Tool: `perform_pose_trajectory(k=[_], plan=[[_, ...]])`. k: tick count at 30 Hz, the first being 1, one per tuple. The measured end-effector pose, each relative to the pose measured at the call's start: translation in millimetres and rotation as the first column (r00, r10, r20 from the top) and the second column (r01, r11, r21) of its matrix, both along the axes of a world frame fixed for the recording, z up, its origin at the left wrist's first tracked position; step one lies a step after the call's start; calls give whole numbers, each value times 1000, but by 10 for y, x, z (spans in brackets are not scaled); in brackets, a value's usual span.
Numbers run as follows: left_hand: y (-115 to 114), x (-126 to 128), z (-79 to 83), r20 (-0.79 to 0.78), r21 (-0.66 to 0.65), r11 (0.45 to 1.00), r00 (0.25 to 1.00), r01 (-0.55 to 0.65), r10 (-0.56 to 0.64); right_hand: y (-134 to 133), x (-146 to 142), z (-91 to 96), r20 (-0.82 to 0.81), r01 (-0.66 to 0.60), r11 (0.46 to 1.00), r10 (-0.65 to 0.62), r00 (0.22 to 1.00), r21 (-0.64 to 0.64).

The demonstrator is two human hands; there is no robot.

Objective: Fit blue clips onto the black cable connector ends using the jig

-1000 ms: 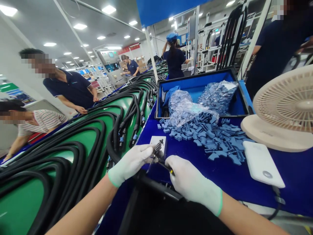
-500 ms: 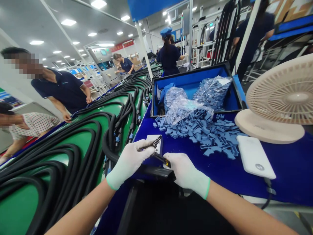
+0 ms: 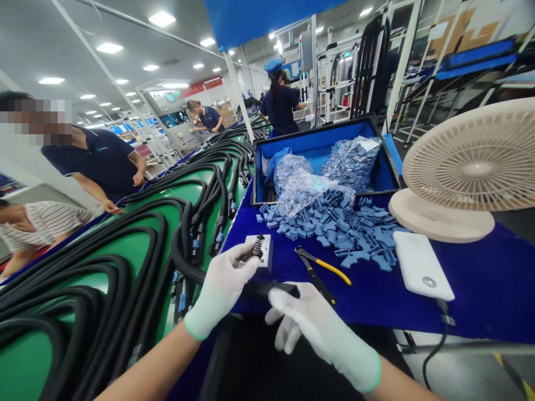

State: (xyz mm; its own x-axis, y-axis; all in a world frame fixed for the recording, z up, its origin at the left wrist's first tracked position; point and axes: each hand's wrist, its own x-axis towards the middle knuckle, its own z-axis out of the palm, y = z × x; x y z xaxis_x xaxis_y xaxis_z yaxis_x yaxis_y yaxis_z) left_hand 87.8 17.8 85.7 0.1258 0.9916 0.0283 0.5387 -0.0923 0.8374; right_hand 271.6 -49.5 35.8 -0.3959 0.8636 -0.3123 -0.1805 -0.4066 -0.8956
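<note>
Where the table (image 3: 371,301) ends, the right hand (image 3: 315,318) seemingly touches black tubing (image 3: 259,289).

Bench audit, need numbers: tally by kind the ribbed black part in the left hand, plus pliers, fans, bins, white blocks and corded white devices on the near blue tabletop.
Ribbed black part in left hand: 1
Pliers: 1
Fan: 1
Bin: 1
White block: 1
Corded white device: 1
Total: 6

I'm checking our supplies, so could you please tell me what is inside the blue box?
The box holds clear bags of small blue pieces, with one bag draping over its front edge. Whatever lies under the bags is covered.
</note>
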Motion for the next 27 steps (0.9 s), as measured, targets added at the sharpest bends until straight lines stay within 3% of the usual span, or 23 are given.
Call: perform_pose_trajectory(k=[3, 6, 8, 12, 16, 20, 24, 27], plan=[[-166, 43, -234, -40, 11, 997, 997, 70, -69, 52, -125, -152, -78, 234, 954, -252, 965, -185], [-243, 58, -354, -60, -45, 983, 982, 175, -178, 81, -88, -220, -11, 325, 927, -333, 943, -185], [-214, 63, -309, -103, -95, 962, 958, 258, -267, 66, -30, -210, 14, 317, 937, -318, 948, -145], [-65, 71, -61, -224, -164, 870, 841, 465, -492, 46, 68, -175, -6, 255, 967, -255, 967, 1], [-1, 77, 74, -319, -147, 819, 757, 555, -570, 84, 160, -177, -35, 264, 961, -262, 964, 80], [-84, 101, 43, -431, -40, 734, 651, 678, -625, 97, 226, -122, -78, 160, 982, -152, 985, 101], [-170, 84, -29, -638, 73, 648, 535, 758, -554, 102, 228, -78, -96, 88, 984, -74, 993, 153], [-141, 26, -102, -699, 115, 565, 470, 817, -538, 114, 223, -87, -77, 54, 979, -39, 996, 197]])
